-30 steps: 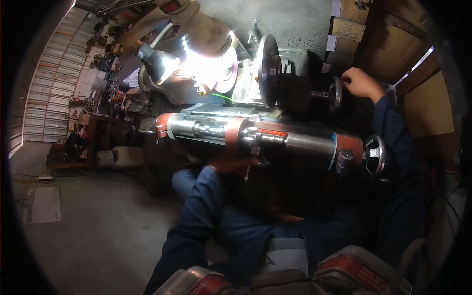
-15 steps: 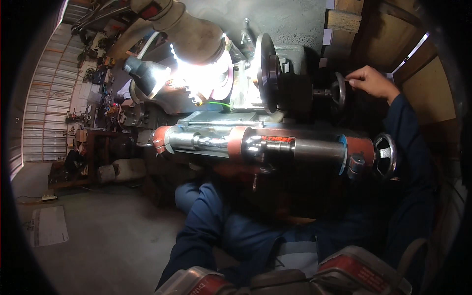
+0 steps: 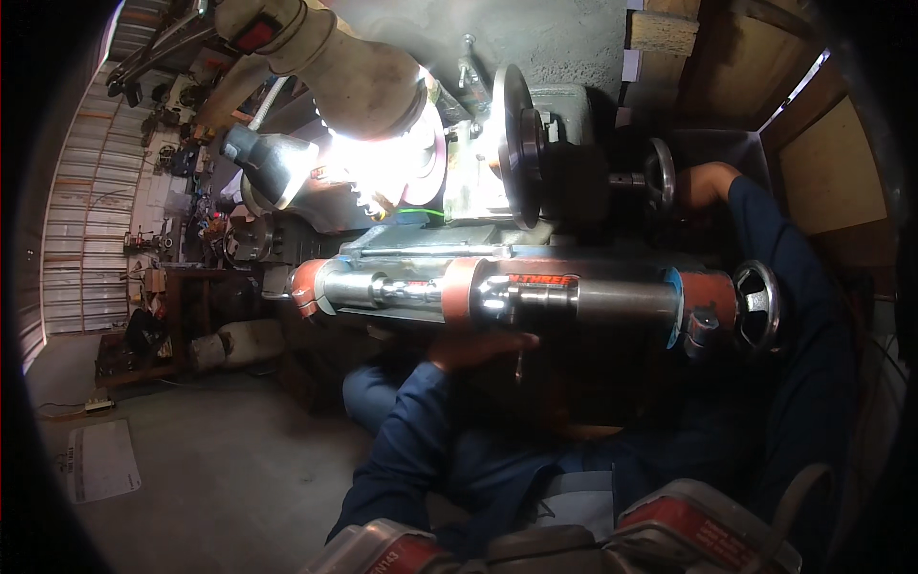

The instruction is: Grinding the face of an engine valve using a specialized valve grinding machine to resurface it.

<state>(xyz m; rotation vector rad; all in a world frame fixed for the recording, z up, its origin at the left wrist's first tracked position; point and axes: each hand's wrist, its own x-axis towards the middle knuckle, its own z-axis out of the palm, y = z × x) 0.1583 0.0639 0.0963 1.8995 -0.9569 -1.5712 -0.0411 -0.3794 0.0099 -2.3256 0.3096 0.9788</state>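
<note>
My right hand is at the far right, curled in shadow against the upper metal handwheel; its fingertips are hard to make out. My left hand reaches under the front of the machine's steel cylinder assembly, fingers stretched out beside a small hanging lever. Orange-red collars ring the assembly. Behind it stands a large metal disc, and a glaring light falls on the grinding wheel area.
A second handwheel sits at the assembly's right end, close to my right sleeve. A thick grey machine arm hangs at upper left. Wooden panels stand at the right. A white board lies on the floor at left.
My right hand has moved down along the upper handwheel, from its top edge to a lower place. My left hand has come into clearer view beneath the assembly, beside the lever.
</note>
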